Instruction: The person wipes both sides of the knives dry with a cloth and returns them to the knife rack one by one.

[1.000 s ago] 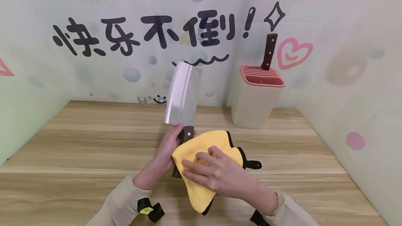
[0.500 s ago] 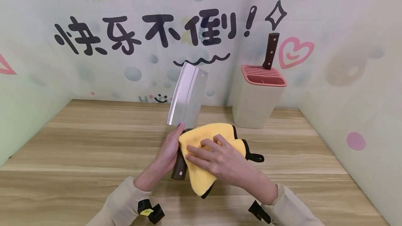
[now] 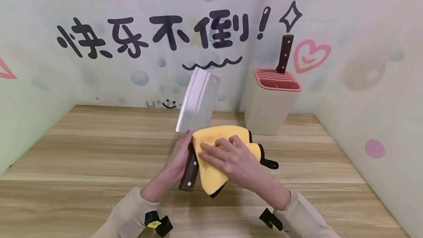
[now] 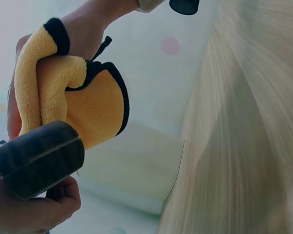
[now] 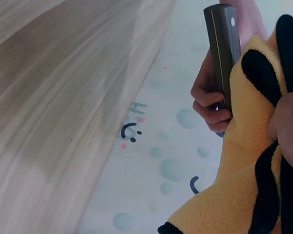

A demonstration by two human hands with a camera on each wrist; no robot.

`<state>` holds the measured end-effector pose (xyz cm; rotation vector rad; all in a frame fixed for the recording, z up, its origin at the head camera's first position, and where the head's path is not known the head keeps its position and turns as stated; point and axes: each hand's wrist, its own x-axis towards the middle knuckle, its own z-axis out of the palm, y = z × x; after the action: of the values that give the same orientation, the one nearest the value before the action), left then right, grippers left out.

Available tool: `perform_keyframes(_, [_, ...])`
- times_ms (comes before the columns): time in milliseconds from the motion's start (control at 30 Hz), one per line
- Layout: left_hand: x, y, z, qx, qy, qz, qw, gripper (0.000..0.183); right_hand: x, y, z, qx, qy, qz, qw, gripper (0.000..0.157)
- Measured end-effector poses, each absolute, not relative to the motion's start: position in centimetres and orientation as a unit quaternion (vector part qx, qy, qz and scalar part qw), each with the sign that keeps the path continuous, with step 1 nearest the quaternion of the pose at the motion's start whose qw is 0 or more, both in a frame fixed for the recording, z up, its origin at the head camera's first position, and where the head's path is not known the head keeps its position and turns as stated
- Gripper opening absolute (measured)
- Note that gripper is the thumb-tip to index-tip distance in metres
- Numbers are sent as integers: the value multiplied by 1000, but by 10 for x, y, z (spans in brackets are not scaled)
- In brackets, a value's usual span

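Note:
A cleaver (image 3: 201, 100) is held up above the table, its broad blade pointing away and its dark riveted handle (image 3: 190, 172) toward me. My left hand (image 3: 176, 157) grips the upper handle, thumb at the base of the blade; in the right wrist view its fingers (image 5: 210, 107) curl round the handle. My right hand (image 3: 236, 159) holds a folded yellow cloth (image 3: 214, 135) with black edging against the cleaver's right side, where handle meets blade. This cloth hides that junction. From the left wrist view, the handle's butt end (image 4: 41, 158) stands in front of the cloth.
A white knife block (image 3: 271, 109) with a pink slotted top stands at the back right, one dark-handled knife (image 3: 285, 54) in it. The wooden table (image 3: 99, 150) meets a printed backdrop (image 3: 132, 80) behind and walls on both sides.
My right hand and the cloth have slid up along the handle toward the blade, uncovering the lower handle. The cleaver's blade has shifted slightly right.

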<state>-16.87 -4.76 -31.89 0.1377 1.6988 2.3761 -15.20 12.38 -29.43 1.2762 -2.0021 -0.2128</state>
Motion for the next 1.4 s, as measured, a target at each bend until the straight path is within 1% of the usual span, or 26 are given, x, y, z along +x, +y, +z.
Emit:
perform_keyframes(200, [-169,-47,-318,62,544,828,123,46,-156,128,-297,478,-788,-59,382,34])
perform_keyframes(300, [-169,-47,-316,61,542,828,127,46,-157,129,-299,474,-787,-50,392,35])
perform_keyframes(500, [-169,-49,-313,61,544,828,124,45,-156,127,-305,476,-773,-33,418,34])
perform_keyframes(700, [-170,-49,-312,40,543,830,120,43,-153,125,-311,483,-760,-33,434,33])
perform_keyframes(933, [-174,-49,-312,18,556,824,105,41,-143,123,-317,510,-741,-29,435,33])
perform_keyframes(1167, [-176,-51,-312,28,531,839,115,42,-133,122,-321,542,-729,-28,418,34])
perform_keyframes(1400, [-178,-51,-312,33,547,829,110,45,-127,121,-321,565,-694,-89,437,38])
